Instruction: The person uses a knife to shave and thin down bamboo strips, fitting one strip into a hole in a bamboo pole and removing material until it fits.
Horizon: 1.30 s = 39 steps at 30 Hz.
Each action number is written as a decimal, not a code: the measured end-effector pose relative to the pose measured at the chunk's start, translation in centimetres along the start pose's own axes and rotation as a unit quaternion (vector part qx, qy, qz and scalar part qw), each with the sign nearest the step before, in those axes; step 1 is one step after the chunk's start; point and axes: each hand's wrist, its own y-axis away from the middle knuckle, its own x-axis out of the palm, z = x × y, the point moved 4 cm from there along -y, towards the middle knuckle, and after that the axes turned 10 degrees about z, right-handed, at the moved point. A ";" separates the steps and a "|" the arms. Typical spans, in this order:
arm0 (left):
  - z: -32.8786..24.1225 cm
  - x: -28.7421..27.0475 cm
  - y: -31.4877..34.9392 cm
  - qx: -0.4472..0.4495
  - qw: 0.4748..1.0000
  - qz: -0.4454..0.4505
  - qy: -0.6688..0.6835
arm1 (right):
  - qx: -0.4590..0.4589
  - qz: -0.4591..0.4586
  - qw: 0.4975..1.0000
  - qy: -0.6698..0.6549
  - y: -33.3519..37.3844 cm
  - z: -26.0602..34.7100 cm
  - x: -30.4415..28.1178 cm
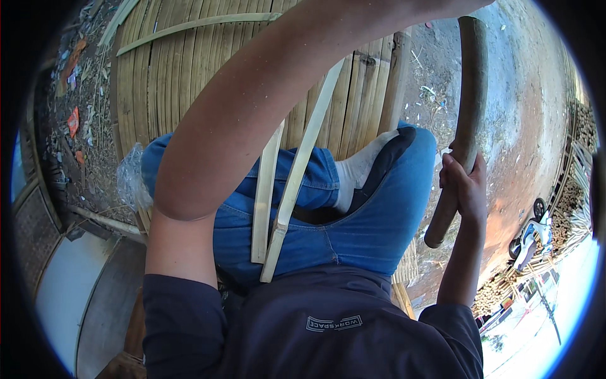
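Observation:
My right hand (pixel 468 186) is wrapped around a long, slightly curved brown wooden stick (pixel 472 95), gripping its lower part out beyond my right knee. The stick's far end reaches up near the top edge. My left arm crosses over my lap toward the upper right. Only a bit of my left hand (pixel 464 7) shows there, close to the stick's far end; its fingers are cut off by the frame. Two pale split-bamboo strips lie across my jeans: a shorter strip (pixel 265 202) and a longer strip (pixel 302 161), whose upper part passes beneath my left forearm.
I sit cross-legged on a bamboo slat platform (pixel 189 69). Another bamboo strip (pixel 202 23) lies across its far part. Litter and shavings (pixel 85 120) cover the ground at left. On the right are bare ground, a parked motorbike (pixel 531 237) and stacked poles (pixel 577 170).

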 end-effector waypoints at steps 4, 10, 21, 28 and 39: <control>0.2 0.0 -0.7 -0.017 1.000 0.020 -0.007 | 0.005 0.017 1.000 -0.004 -0.4 0.0 0.8; -0.3 -0.7 -1.1 -0.100 0.983 0.029 -0.151 | -0.001 0.099 0.995 -0.027 -1.4 0.1 4.3; 2.3 -1.5 0.0 0.089 0.991 -0.053 -0.080 | 0.015 0.122 0.991 -0.044 -1.4 -0.5 6.1; 1.7 -1.4 -0.1 0.001 0.995 -0.025 -0.094 | 0.023 0.117 0.992 -0.050 -1.6 -1.0 5.9; 1.8 -1.5 0.6 0.106 0.992 -0.037 -0.064 | 0.023 0.108 0.993 -0.049 -1.6 -1.6 5.5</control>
